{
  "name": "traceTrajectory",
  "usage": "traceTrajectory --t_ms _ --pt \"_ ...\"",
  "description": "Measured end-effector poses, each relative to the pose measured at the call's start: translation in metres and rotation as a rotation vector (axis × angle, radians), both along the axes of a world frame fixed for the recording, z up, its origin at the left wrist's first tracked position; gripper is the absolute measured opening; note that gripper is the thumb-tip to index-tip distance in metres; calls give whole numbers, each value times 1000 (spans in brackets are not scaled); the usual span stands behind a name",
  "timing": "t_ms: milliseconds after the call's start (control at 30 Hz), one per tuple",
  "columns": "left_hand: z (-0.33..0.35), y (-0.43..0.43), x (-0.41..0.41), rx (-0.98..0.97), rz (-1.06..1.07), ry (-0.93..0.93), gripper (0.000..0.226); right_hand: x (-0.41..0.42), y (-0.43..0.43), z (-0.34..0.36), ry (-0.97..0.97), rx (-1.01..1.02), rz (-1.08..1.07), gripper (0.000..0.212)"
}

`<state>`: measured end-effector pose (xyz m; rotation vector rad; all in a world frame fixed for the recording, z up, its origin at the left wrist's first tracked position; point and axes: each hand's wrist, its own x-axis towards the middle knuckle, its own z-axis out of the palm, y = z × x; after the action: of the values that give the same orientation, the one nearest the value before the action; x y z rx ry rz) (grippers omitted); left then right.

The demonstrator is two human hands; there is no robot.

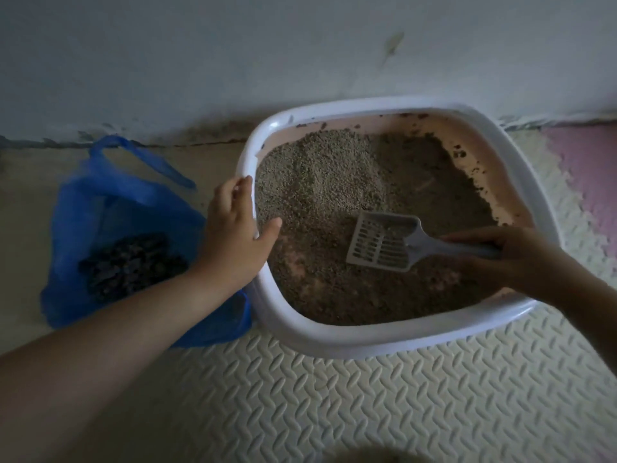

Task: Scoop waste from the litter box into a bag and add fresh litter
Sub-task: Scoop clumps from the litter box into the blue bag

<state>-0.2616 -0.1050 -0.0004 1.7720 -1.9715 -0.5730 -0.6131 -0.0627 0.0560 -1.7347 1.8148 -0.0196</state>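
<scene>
A white-rimmed litter box (pixel 334 339) with a pink inner wall stands against the wall, holding grey-brown litter (pixel 320 182) piled toward its far left. My right hand (pixel 510 259) grips the handle of a grey slotted scoop (pixel 380 242), whose head lies on the litter near the box's middle. My left hand (pixel 233 232) rests on the box's left rim, thumb inside over the litter and fingers outside. A blue plastic bag (pixel 110 208) lies open on the floor left of the box, with dark clumps of waste (pixel 130 265) inside.
The box sits on cream foam floor mats (pixel 400 406) with a raised pattern; a pink mat (pixel 587 162) lies at the right. A white wall (pixel 267 55) with a stained base runs behind the box and bag. Bare floor is under the bag.
</scene>
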Motion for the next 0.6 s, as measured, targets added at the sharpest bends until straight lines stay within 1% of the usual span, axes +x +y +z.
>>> traceTrajectory --t_ms 167,300,400,467,600 --pt "-16 0 -24 -114 185 52 66 -20 -7 12 141 -19 16 27" --pt "-19 0 -22 -117 168 31 67 -14 0 24 243 67 36 20" --pt "-17 0 -24 -112 182 44 67 9 -2 21 209 157 46 18" --pt "-17 1 -24 -117 184 45 67 27 -6 13 161 167 32 13" --pt "-17 1 -24 -109 188 56 66 64 -16 -11 14 106 -69 25"
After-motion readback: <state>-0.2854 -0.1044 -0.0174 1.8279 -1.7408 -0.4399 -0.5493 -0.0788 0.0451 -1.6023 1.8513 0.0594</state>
